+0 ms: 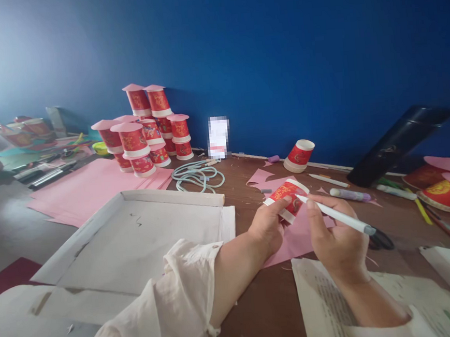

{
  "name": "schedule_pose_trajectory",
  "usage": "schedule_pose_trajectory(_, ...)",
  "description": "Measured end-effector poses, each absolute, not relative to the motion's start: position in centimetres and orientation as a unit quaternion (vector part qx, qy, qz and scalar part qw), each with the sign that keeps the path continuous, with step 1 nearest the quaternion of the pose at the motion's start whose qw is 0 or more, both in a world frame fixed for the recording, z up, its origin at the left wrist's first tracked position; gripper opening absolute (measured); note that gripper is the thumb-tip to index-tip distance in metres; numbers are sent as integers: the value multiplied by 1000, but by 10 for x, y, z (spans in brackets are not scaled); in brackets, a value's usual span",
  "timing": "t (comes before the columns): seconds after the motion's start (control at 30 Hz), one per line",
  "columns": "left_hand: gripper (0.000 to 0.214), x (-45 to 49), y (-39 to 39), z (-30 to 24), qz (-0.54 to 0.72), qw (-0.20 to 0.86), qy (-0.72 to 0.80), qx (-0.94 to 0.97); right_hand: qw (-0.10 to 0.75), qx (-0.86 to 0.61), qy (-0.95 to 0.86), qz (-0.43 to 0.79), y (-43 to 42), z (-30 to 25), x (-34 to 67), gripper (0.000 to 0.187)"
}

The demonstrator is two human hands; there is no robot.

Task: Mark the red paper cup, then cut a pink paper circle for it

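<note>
Left hand (267,226) pinches a red paper cup (287,199) lying tilted on pink paper (298,235), long axis up-right; right hand (336,237), just beside, grips a white pen (335,214), tip touching the cup's wall.

**Paper cup and pen held over pink paper**

The left hand (267,226) grips a red paper cup (287,198) on its side above a pink paper sheet (297,238). The right hand (337,235) pinches a white pen (335,215), its tip touching the cup's rim. At ten o'clock from the hands stands a stack of red cups (148,133) with pink tops; a coiled pale cord (197,176) lies between. At one o'clock another cup (300,156) lies tipped by the blue wall (277,45). A white tray (137,237) sits at nine o'clock.
</note>
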State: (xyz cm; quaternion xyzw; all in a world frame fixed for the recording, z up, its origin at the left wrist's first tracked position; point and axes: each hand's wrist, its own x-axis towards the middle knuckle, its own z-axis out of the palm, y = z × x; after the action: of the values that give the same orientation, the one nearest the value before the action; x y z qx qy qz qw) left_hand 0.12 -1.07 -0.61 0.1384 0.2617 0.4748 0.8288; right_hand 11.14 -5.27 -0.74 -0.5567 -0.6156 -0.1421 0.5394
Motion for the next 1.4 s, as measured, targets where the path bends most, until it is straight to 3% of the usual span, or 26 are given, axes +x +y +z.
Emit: schedule_pose_trajectory(1.4,2,0,-13,3,476,829,268,121,550,-564,-599,-142,-51,-12,113,17)
